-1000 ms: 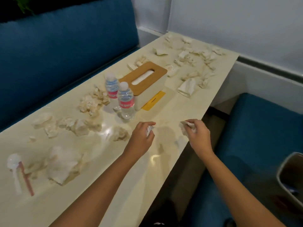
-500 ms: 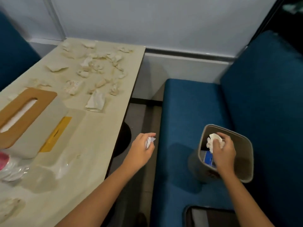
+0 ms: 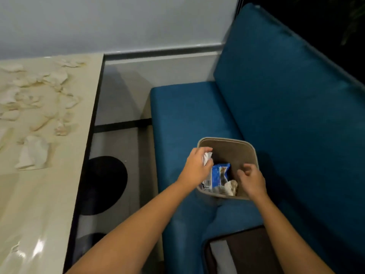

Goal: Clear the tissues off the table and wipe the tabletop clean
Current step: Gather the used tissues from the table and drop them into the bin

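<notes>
A small beige waste bin (image 3: 247, 144) stands on the blue bench seat. My left hand (image 3: 195, 168) hovers over its left rim and grips a crumpled white tissue (image 3: 207, 157). Over the right side of the bin, my right hand (image 3: 251, 179) hangs with loosely curled fingers and holds nothing. Inside the bin lie a blue wrapper (image 3: 219, 175) and a crumpled tissue (image 3: 231, 187). Several crumpled tissues (image 3: 34, 153) are scattered over the cream table (image 3: 39, 204) at the left.
The blue bench (image 3: 276, 115) has a tall backrest at the right. A dark bag (image 3: 243, 252) lies on the seat near me. A black round table base (image 3: 104, 184) sits on the floor between table and bench. A grey wall runs behind.
The view has swung right toward the bin. My right hand has dropped its tissue into the bin. My left hand has carried its tissue from beside the table to the bin's left rim.
</notes>
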